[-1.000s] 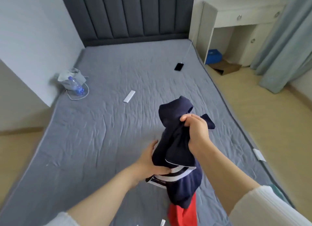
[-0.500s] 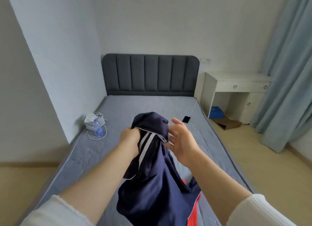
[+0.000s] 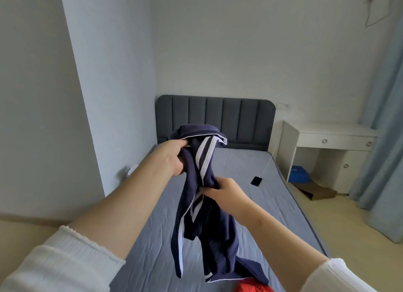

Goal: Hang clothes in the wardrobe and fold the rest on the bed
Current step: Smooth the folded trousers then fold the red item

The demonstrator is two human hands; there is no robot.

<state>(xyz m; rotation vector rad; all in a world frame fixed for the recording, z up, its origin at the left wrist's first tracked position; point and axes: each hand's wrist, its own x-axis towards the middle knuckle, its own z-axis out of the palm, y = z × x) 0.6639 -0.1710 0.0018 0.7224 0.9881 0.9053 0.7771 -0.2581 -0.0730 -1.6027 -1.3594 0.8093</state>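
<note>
A navy garment with white stripes [image 3: 207, 217] hangs bunched in the air above the grey bed [image 3: 257, 204]. My left hand [image 3: 172, 158] grips its upper part, held high in front of the headboard. Lower and to the right, my right hand [image 3: 222, 190] pinches the fabric at mid-length. The garment's lower end dangles down toward a red piece of clothing [image 3: 253, 287] lying at the bed's near edge. No wardrobe is in view.
A black phone [image 3: 256, 180] on a white cable lies on the bed's right side. A white desk [image 3: 327, 139] stands right of the headboard [image 3: 235, 117], with a blue box [image 3: 299, 173] and brown cardboard [image 3: 316, 192] under it. Curtains [image 3: 383, 139] hang far right.
My left hand has lifted the garment higher, so it hangs longer. My right hand, open beside it half a second ago, now grips the fabric lower down. My view has tilted upward.
</note>
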